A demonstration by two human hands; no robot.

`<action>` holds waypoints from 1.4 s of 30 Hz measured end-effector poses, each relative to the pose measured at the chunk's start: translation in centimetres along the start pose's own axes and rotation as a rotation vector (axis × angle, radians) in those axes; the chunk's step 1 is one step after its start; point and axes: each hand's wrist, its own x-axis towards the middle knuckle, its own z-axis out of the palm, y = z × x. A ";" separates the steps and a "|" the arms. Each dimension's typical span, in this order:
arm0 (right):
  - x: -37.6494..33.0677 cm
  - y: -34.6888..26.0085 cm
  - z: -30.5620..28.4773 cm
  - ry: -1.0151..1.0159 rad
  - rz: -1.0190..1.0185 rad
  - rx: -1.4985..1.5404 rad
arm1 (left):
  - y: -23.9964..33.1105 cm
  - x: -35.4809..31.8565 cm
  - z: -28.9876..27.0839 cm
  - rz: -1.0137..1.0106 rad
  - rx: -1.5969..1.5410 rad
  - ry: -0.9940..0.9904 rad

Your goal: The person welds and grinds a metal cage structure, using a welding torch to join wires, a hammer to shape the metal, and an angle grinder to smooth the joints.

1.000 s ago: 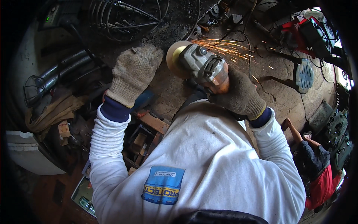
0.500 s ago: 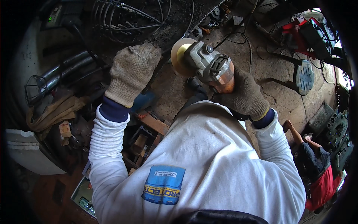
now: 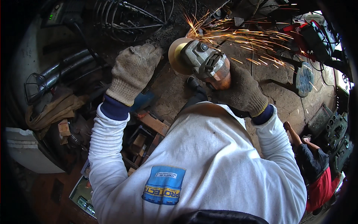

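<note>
An angle grinder (image 3: 210, 61) with a grey head and an orange-brown body is gripped by my right hand (image 3: 244, 87), which wears a dark knitted glove. Its thin yellowish disc (image 3: 179, 56) faces left, toward my left hand. Orange sparks (image 3: 231, 35) stream from the disc's far edge to the right. My left hand (image 3: 138, 67), in a grey-brown knitted glove, is closed at the near edge of a dark bench (image 3: 145, 41). Whatever its fingers hold is hidden, as is the exact spot the disc touches.
Wire rings and rods (image 3: 134, 22) lie on the bench. Metal tubes (image 3: 69, 69) and a brown cloth (image 3: 56, 108) are at left. Below are open boxes (image 3: 140, 143). A small stool (image 3: 304, 79) stands at right, beyond it a red machine (image 3: 294, 37). A person in red (image 3: 320, 190) is at lower right.
Sparks now fly rightward from the disc; half a second ago there were none. The grinder has shifted slightly left with my right hand. My left hand is almost unmoved.
</note>
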 end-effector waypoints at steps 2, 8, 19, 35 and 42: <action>0.1 -0.4 -0.3 -0.003 0.023 -0.034 | 0.0 0.0 0.0 0.005 -0.009 -0.022; -0.2 -0.1 0.3 -0.002 -0.057 0.008 | 0.1 0.1 0.0 -0.042 -0.055 -0.082; -0.4 -0.8 -0.1 -0.001 -0.002 -0.179 | 0.1 0.1 0.3 -0.058 -0.070 -0.063; -0.6 -1.3 -0.2 0.032 0.009 -0.164 | -0.7 0.1 0.9 -0.083 -0.327 0.022; -0.3 -1.3 -0.1 0.025 -0.012 -0.138 | -0.9 -0.1 1.1 -0.104 -0.401 0.017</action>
